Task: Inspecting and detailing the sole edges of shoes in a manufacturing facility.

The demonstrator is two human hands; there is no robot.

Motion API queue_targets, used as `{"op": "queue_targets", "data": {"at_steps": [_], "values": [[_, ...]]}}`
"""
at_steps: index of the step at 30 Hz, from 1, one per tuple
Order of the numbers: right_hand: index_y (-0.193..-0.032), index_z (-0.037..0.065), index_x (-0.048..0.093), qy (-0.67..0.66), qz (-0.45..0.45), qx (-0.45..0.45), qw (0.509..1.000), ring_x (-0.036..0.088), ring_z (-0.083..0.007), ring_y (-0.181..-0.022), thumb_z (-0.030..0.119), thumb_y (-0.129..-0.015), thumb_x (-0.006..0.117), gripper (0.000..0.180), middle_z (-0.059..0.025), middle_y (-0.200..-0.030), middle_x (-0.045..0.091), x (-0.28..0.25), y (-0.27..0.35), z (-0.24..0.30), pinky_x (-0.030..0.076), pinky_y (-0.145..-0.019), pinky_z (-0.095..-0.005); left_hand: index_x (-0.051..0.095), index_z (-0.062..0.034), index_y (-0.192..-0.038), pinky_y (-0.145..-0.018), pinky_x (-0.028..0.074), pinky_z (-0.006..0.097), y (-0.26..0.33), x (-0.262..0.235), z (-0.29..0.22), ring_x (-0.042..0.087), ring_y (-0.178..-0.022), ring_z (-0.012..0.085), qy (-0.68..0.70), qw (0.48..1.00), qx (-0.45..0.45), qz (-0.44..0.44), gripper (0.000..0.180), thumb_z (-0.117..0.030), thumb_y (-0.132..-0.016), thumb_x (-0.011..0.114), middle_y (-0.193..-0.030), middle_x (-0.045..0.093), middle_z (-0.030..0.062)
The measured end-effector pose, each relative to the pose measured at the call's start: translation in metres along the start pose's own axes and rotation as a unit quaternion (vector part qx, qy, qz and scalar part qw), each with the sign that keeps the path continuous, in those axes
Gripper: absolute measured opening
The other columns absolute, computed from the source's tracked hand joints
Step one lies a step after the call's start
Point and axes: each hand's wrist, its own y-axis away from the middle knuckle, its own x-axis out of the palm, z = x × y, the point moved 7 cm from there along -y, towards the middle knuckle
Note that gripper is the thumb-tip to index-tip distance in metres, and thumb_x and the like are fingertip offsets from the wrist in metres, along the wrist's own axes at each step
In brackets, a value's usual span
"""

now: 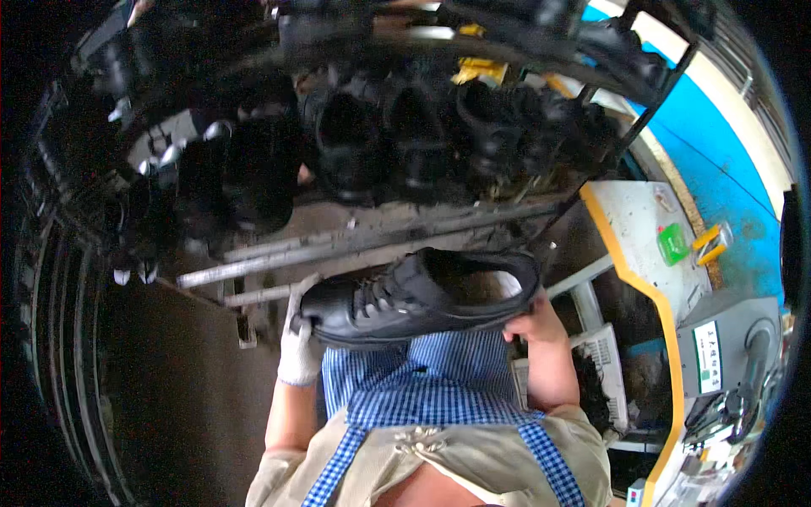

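A black lace-up shoe (384, 300) is held level across my front, its toe to the left and its opening facing up. My left hand (300, 346), in a white glove, grips the toe end; part of its fingers is hidden behind the shoe. At the heel, my bare right hand (530, 321) has its fingers closed around the lower edge. A pale insole or lining shows inside the opening. Just beyond the shoe, several other black shoes (414, 139) stand in a row on a rack.
The dark metal rack has a light rail (338, 258) along its lower front. To the right is a white worktable (634, 220) with a yellow edge, bearing a green container (673, 245) and a grey machine (726, 346). A white crate (604, 372) sits below it.
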Motion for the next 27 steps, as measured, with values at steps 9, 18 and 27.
{"op": "queue_targets", "data": {"at_steps": [9, 18, 27], "values": [[-0.132, -0.003, 0.039, 0.083, -0.174, -0.474, 0.859, 0.063, -0.0226, -0.059, 0.016, -0.074, 0.071, 0.068, -0.0229, -0.108, 0.061, 0.032, 0.009, 0.131, 0.049, -0.041, -0.0249, 0.046, 0.0017, -0.124, -0.067, 0.054, 0.031, -0.002, 0.043, 0.013, 0.060, -0.078, 0.0184, 0.099, 0.986, -0.084, 0.108, 0.055, -0.021, -0.080, 0.069, -0.087, 0.057, 0.0078], [-0.128, 0.000, 0.031, 0.347, -0.292, -0.489, 0.745, 0.061, -0.0145, -0.069, 0.014, -0.072, 0.079, 0.076, -0.0120, -0.094, 0.060, 0.090, -0.158, 0.222, 0.051, -0.053, -0.0257, 0.050, -0.0014, -0.122, -0.069, 0.052, 0.028, 0.024, 0.043, 0.027, 0.060, -0.082, 0.0161, 0.035, 0.982, -0.144, 0.118, 0.038, -0.014, -0.088, 0.059, -0.095, 0.058, 0.0066], [-0.115, 0.007, 0.049, 0.308, -0.302, -0.514, 0.742, 0.057, -0.0112, -0.050, 0.031, -0.079, 0.074, 0.050, -0.0046, -0.058, 0.060, 0.109, -0.146, 0.212, 0.047, -0.052, -0.0260, 0.051, -0.0008, -0.119, -0.067, 0.054, 0.030, 0.037, 0.001, 0.041, 0.063, -0.083, 0.0184, 0.024, 0.987, -0.154, 0.031, 0.035, -0.015, -0.088, 0.060, -0.096, 0.060, 0.0085]]}}
